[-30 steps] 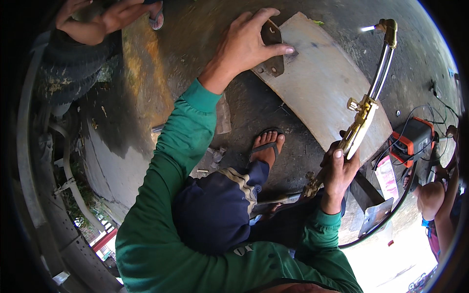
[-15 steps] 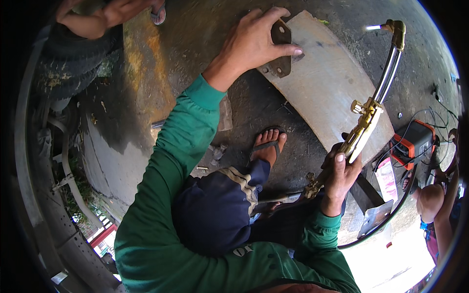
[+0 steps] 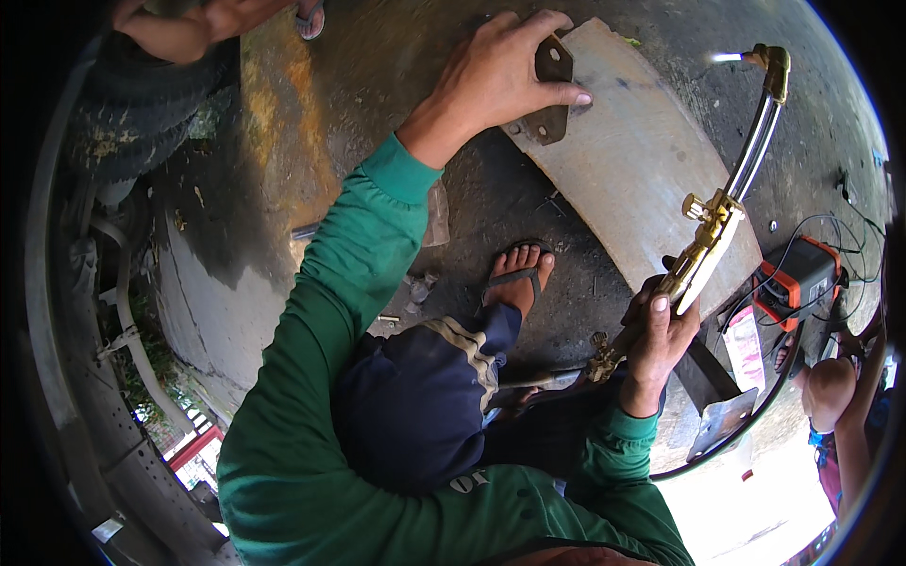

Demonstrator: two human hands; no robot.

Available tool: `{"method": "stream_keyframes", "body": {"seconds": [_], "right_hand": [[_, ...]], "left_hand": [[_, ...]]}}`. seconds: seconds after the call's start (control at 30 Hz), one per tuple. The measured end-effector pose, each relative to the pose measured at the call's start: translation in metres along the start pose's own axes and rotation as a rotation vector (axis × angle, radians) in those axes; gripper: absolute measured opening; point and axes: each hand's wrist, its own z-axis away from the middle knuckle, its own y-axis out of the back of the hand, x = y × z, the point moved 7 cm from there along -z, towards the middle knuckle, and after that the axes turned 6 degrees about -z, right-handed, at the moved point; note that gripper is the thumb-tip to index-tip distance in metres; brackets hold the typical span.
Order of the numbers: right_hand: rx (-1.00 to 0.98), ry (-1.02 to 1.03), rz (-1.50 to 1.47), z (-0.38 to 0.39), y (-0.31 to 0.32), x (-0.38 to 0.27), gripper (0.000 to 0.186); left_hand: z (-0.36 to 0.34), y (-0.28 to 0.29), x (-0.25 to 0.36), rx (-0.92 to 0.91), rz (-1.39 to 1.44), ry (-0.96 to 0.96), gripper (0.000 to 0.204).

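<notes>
My left hand [image 3: 495, 80] grips a dark steel bracket plate [image 3: 557, 66] with several holes, fingers over its far edge and thumb along its right side. The bracket is at the far left end of a flat, greyish metal sheet [image 3: 642, 141] on the ground. In my right hand [image 3: 661, 340] is a brass cutting torch [image 3: 703, 241], closed around its handle. Its tubes rise away from me to a bent head, where a short bright flame [image 3: 726, 58] points left, apart from the bracket and above the ground.
An orange-and-black machine [image 3: 797, 281] with cables stands at the right, near an angled metal piece [image 3: 722, 424] and a black hose [image 3: 776, 406]. Another person's leg [image 3: 830, 394] is at the right edge, another bare leg [image 3: 179, 33] at upper left beside a tyre [image 3: 132, 123]. My sandalled foot [image 3: 514, 283] is mid-view.
The left hand and bracket sit slightly farther right in view, and the torch head a little lower and to the right. Both hands keep their holds; the flame still burns.
</notes>
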Motion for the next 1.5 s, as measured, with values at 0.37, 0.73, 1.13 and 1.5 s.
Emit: {"method": "stream_keyframes", "body": {"seconds": [0.37, 0.73, 1.13, 1.5], "right_hand": [[-0.006, 0.002, 0.012, -0.0002, -0.0011, 0.0005, 0.074], [-0.014, 0.001, 0.014, 0.0001, -0.0008, 0.0009, 0.073], [-0.013, -0.007, -0.024, -0.0003, -0.0016, 0.0001, 0.07], [0.017, -0.057, 0.016, 0.0011, 0.0057, 0.0064, 0.073]], "left_hand": [[0.0006, 0.0015, -0.0014, 0.018, -0.008, 0.01, 0.082], [-0.0008, 0.0017, -0.0012, 0.034, -0.012, 0.014, 0.075], [-0.0034, 0.0002, -0.0008, 0.06, -0.005, -0.005, 0.07], [-0.0023, -0.0061, -0.0063, 0.169, -0.143, -0.142, 0.082]]}}
